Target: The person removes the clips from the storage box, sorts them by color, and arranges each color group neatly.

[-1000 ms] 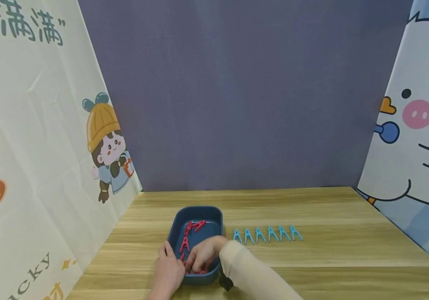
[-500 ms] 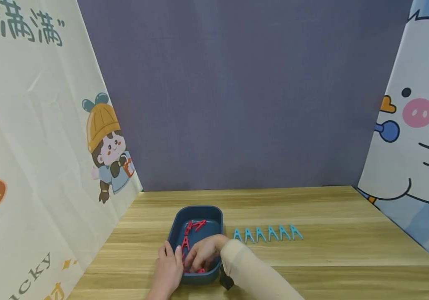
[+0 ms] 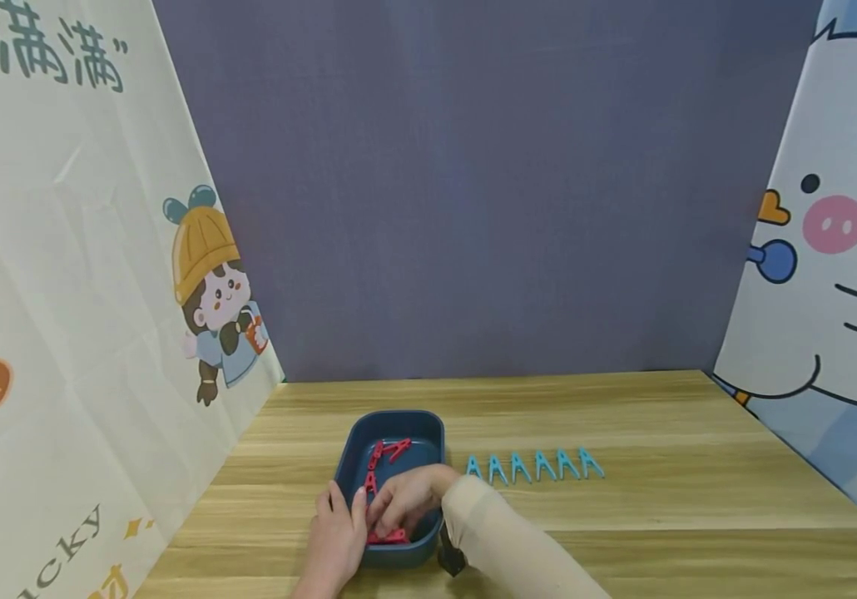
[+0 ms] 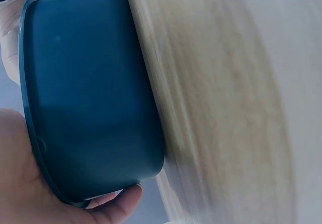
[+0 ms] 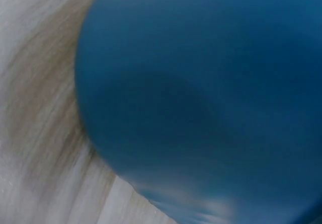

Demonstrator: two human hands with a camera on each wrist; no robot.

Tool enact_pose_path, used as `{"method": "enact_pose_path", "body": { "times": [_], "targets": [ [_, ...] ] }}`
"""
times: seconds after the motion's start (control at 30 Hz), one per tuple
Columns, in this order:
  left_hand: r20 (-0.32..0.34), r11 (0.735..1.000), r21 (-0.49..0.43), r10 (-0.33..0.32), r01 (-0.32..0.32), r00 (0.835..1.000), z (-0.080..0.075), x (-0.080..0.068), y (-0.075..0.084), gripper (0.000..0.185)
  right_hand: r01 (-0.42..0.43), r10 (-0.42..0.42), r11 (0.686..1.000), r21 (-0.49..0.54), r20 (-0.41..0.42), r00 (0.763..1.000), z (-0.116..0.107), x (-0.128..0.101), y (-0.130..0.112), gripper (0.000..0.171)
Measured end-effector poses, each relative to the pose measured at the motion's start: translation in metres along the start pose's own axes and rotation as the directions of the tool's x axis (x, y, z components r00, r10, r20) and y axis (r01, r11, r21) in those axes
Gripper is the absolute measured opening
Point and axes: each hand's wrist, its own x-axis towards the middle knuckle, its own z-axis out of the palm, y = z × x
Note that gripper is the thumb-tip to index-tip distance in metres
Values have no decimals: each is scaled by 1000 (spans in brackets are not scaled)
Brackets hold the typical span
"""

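A dark blue, deep rectangular container [image 3: 398,559] with rounded corners stands on the table. My left hand [image 3: 334,532] grips its near left side, thumb up at the rim. In the left wrist view, fingers [image 4: 123,204] wrap round the end of the container wall [image 4: 90,88]. My right hand [image 3: 406,495] reaches down inside, fingers bent, pinching a red clothespin [image 3: 391,537] near the close end. More red clothespins [image 3: 398,450] lie farther back and along the left of the container floor. The right wrist view shows only the container's blurred outer wall [image 5: 151,108] and tabletop.
Right of the container, several light blue clothespins [image 3: 520,468] lie in an even row on the wood-grain table [image 3: 661,516]. A plain purple-grey backdrop [image 3: 473,208] rises behind, with printed cloths at both sides. A dark wrist device [image 3: 449,559] hangs under the right wrist.
The red clothespin by my right fingertips has come more into view, lying sideways. My left thumb has lifted up along the container wall. The blue row is unmoved.
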Motion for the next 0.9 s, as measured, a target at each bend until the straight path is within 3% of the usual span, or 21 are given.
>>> {"method": "enact_pose_path", "body": {
  "times": [0.53, 0.9],
  "targets": [
    [27, 999, 34, -31, 30, 999, 0, 2, 1, 86, 31, -32, 998, 52, 12, 999, -8, -6, -1, 29],
    [-5, 999, 43, -9, 9, 1000, 3, 2, -1, 63, 83, -87, 989, 120, 27, 996, -12, -17, -1, 30]
  ]
}}
